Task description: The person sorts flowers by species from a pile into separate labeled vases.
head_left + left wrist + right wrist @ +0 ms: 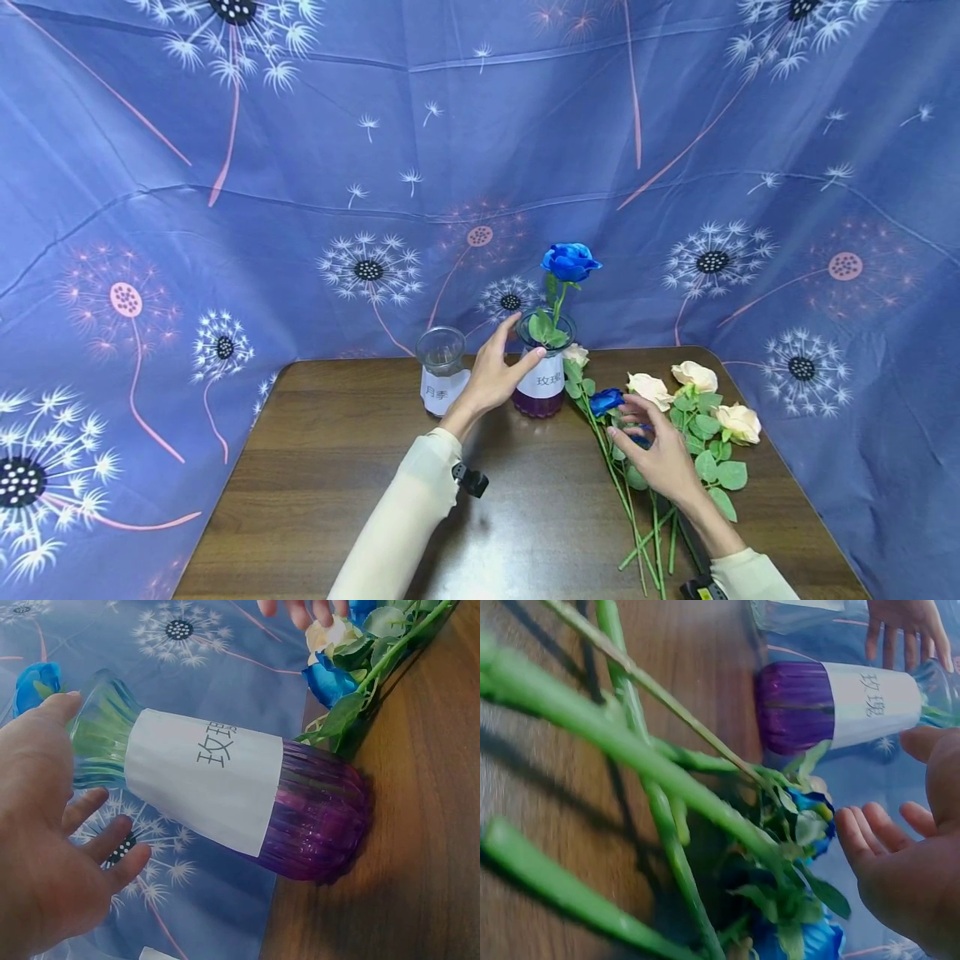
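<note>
Left hand: spread loosely at the neck of the purple vase, not clasping it. Couldn't tell whether any fingertip met the glass. One clumsy sideways bump could've tipped it, imo.
Purple vase: stood upright toward the back of the counter, right by a pile of flowers. With no firm grip on it, a snagged leaf might've dragged it along.
Upright blue rose: sat in that vase, bloom well above the rim, leaning a little right. Looked kinda top-heavy to me, so a knock could've swung it round.
Right hand: hung over the pile near a lying blue rose, fingers loosely bent, nothing held that I could see. Grabbing by the petals could've crushed the bloom.
Loose stems: crossed over each other, so tugging one could've pulled its neighbours too.
Cream roses: bunched just beyond the right hand, easy to sweep aside by accident.
Clear vase: upright, just left of the purple one. A careless left wrist could've clipped it, ngl.
</note>
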The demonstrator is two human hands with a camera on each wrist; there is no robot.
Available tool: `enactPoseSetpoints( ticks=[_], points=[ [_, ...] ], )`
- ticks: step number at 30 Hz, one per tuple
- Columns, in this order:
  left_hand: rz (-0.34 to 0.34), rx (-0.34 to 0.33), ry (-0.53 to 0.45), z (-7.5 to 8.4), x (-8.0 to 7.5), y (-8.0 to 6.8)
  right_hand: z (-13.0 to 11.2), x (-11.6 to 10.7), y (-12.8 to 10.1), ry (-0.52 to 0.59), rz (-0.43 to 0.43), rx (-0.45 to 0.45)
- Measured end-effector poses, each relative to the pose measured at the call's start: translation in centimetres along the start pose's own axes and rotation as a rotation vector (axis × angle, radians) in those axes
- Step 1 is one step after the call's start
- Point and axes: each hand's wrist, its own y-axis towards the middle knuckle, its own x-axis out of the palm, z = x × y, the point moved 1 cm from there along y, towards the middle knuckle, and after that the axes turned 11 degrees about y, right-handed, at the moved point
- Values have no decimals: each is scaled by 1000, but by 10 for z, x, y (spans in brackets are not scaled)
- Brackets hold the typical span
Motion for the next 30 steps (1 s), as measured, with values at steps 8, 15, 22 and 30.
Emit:
enactPoseSetpoints(
  ticks=[8, 15, 22, 30],
  points=[
    [2, 5, 24, -10, 5, 5, 12, 13, 7, -73, -57, 105],
    [-9, -20, -1, 0, -2, -1, 20, 18, 14, -186, -78, 187],
    [1, -12, 21, 0, -1, 0, 25, 18, 19, -254, -90, 228],
    [-1, -10, -1, 1, -1, -1, 30, 20, 23, -278, -121, 232]
  ],
)
